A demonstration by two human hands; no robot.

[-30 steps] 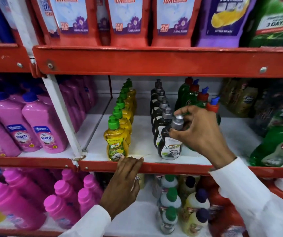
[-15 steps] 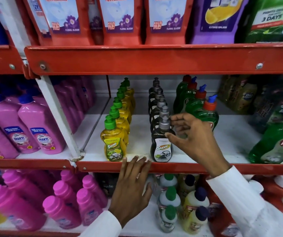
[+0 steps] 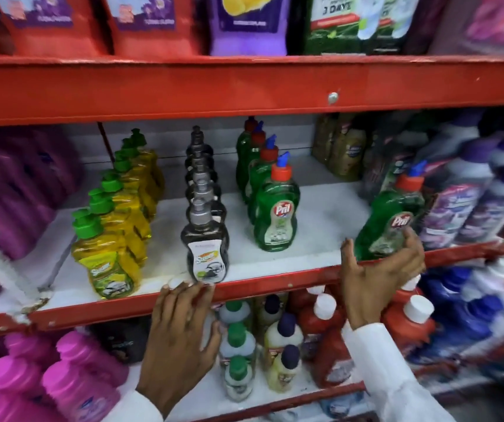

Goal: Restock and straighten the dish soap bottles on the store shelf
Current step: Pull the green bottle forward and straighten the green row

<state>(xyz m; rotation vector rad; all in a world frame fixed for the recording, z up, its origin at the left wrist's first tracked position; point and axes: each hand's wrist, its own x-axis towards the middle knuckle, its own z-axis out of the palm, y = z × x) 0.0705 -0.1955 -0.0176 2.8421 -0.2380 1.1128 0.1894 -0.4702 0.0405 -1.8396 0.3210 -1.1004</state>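
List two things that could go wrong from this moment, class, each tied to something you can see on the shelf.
1. The right hand grips the tilted green bottle low at the shelf edge; it might slip onto the bottles below.
2. Carrying it toward the green row could knock that front bottle, and the closely lined bottles behind may topple.

Counts, middle shelf: green Pril bottles (image 3: 276,213) in row: 4, plus 1 more (image 3: 392,220) apart at right. Yellow bottles (image 3: 107,260): about 7. Dark bottles (image 3: 205,248): about 6; rear ones overlap.
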